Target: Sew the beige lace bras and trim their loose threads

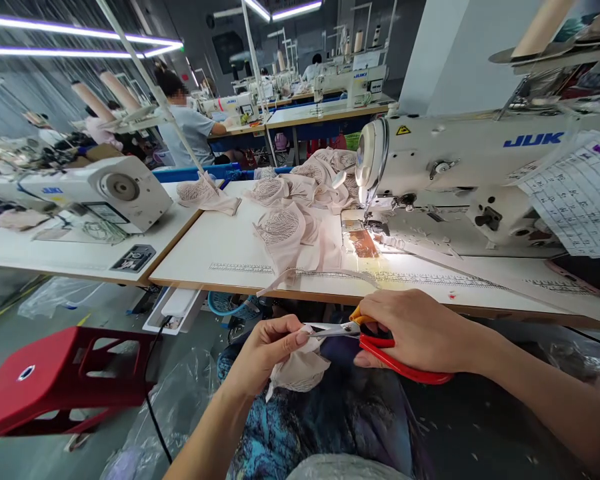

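My left hand (275,350) pinches a pale beige bra piece (300,370) that hangs over my lap. In my right hand (415,330) is a pair of scissors (405,370) with red and orange handles. Their blades point left and meet the upper edge of the fabric beside my left fingertips; whether the blades are parted I cannot tell. Beyond my hands, a beige lace bra cup (283,230) lies on the white sewing table (225,243), with a strap trailing along the front edge. A heap of similar bra pieces (325,173) sits behind it.
A lit sewing machine (445,153) stands at the right, a long beige band (445,257) running from its needle area. Another machine (100,193) is on the left table. A red stool (65,380) stands at lower left. A person (185,130) sits farther back.
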`<state>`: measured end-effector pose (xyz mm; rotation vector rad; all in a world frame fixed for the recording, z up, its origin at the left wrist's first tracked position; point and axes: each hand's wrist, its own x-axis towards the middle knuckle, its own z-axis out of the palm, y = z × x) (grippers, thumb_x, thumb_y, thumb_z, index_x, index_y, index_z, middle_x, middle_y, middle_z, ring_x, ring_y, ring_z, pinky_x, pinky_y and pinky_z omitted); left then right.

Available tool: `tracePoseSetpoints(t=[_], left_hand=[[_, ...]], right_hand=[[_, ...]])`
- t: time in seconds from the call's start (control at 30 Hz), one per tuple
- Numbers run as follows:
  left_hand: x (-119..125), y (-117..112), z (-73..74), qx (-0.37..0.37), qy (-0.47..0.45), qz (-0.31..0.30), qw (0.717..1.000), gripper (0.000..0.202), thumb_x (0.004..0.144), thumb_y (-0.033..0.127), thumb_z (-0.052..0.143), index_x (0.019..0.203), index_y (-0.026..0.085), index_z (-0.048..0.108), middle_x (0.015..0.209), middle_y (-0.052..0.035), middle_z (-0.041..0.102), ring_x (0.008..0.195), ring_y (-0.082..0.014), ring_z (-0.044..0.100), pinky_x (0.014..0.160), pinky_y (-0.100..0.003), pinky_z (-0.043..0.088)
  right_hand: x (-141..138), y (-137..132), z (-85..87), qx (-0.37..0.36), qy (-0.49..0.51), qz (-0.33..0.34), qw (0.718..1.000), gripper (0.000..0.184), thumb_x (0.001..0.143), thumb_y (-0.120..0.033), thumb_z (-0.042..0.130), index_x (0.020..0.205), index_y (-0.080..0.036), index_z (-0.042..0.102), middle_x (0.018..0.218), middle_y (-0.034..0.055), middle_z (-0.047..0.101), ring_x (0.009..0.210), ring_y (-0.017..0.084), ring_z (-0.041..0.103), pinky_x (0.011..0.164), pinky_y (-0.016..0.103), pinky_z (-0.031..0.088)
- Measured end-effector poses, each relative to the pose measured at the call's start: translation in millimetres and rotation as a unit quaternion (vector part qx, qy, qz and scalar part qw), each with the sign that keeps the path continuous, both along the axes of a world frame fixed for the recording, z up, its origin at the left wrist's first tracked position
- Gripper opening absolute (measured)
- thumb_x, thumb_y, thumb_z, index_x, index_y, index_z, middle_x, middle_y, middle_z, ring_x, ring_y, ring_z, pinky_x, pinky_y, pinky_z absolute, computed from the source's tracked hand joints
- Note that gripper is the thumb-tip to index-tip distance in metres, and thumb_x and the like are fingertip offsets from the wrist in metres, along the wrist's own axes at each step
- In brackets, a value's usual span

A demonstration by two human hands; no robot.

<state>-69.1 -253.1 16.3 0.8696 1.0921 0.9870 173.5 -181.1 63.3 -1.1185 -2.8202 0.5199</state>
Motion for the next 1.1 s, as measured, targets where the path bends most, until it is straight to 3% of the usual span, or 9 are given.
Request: tracePoseSetpoints(t=[0.33, 0.47, 0.53, 0.6, 0.7, 0.8, 0.97, 1.1], left_hand=[[0.4, -2.0, 0.8, 0.007, 0.003, 0.002, 1.000, 0.047, 0.061, 0.049, 0.088, 0.061, 0.013, 0.057, 0.058, 0.0044, 0.045, 0.052, -0.0050, 0.030, 0.049, -0.019, 0.020], [-1.5, -5.4, -3.6, 0.000, 0.004, -0.010, 1.000, 0.045, 0.066, 0.051, 0.085, 0.064, 0.012, 0.062, 0.059, 0.0034, 0.048, 0.051, -0.0049, 0.032, 0.049, -0.019, 0.023], [-0.6, -6.8, -4.7, 0.001, 0.013, -0.016, 1.000, 0.045, 0.067, 0.052, 0.083, 0.064, 0.012, 0.063, 0.061, 0.0021, 0.051, 0.053, -0.0060, 0.036, 0.050, -0.019, 0.026], [1.2, -8.1, -4.3, 0.008, 0.027, -0.023, 0.999, 0.045, 0.068, 0.052, 0.083, 0.062, 0.012, 0.062, 0.060, 0.0023, 0.050, 0.054, -0.0066, 0.038, 0.051, -0.019, 0.028], [3.8, -11.4, -0.6, 0.036, 0.050, -0.027, 0.998, 0.042, 0.073, 0.051, 0.079, 0.064, 0.014, 0.063, 0.060, 0.0028, 0.049, 0.054, -0.0071, 0.038, 0.053, -0.020, 0.030], [4.6, -18.4, 6.5, 0.088, 0.064, -0.045, 0.993, 0.037, 0.079, 0.048, 0.076, 0.069, 0.014, 0.069, 0.068, 0.0001, 0.052, 0.059, -0.0091, 0.043, 0.056, -0.021, 0.033], [-0.3, -40.0, 20.0, 0.184, 0.050, -0.105, 0.976, 0.030, 0.084, 0.043, 0.071, 0.076, 0.014, 0.074, 0.073, -0.0054, 0.057, 0.065, -0.0131, 0.050, 0.059, -0.023, 0.037], [-17.7, -59.7, 26.4, 0.228, 0.047, -0.102, 0.967, 0.027, 0.087, 0.039, 0.069, 0.078, 0.014, 0.071, 0.074, -0.0058, 0.058, 0.063, -0.0129, 0.051, 0.057, -0.024, 0.038]], right_hand=[[-11.9, -6.8, -6.3, 0.029, -0.016, 0.007, 0.999, 0.044, 0.077, -0.059, 0.070, 0.063, -0.021, 0.054, 0.066, 0.0040, 0.065, 0.055, 0.018, 0.055, 0.051, 0.028, 0.033], [-8.5, -11.1, -16.3, 0.033, -0.030, -0.003, 0.999, 0.034, 0.084, -0.037, 0.065, 0.059, -0.020, 0.049, 0.060, 0.0028, 0.062, 0.050, 0.015, 0.052, 0.050, 0.027, 0.030], [-4.0, -13.7, -23.6, 0.015, -0.008, -0.019, 1.000, 0.034, 0.085, -0.033, 0.062, 0.058, -0.021, 0.047, 0.057, 0.0014, 0.060, 0.049, 0.014, 0.050, 0.050, 0.027, 0.029], [0.7, -17.1, -34.4, -0.032, 0.043, -0.054, 0.997, 0.038, 0.086, -0.041, 0.061, 0.057, -0.021, 0.045, 0.054, 0.0000, 0.057, 0.049, 0.014, 0.050, 0.049, 0.027, 0.030], [3.5, -24.6, -62.0, -0.141, 0.177, -0.104, 0.968, 0.030, 0.087, -0.046, 0.059, 0.073, -0.020, 0.054, 0.071, 0.0021, 0.066, 0.061, 0.017, 0.059, 0.056, 0.027, 0.043], [-3.0, -33.3, -103.6, -0.220, 0.304, -0.102, 0.921, 0.019, 0.088, -0.036, 0.058, 0.095, -0.018, 0.056, 0.099, 0.0069, 0.070, 0.089, 0.020, 0.066, 0.076, 0.029, 0.052], [-31.0, -37.7, -172.6, -0.266, 0.363, -0.082, 0.889, 0.025, 0.083, -0.036, 0.064, 0.099, -0.019, 0.055, 0.093, 0.0041, 0.069, 0.084, 0.019, 0.064, 0.075, 0.030, 0.052], [-50.6, -37.8, -203.2, -0.271, 0.367, -0.056, 0.888, 0.027, 0.076, -0.039, 0.069, 0.087, -0.019, 0.055, 0.087, 0.0025, 0.067, 0.077, 0.017, 0.059, 0.069, 0.027, 0.049]])
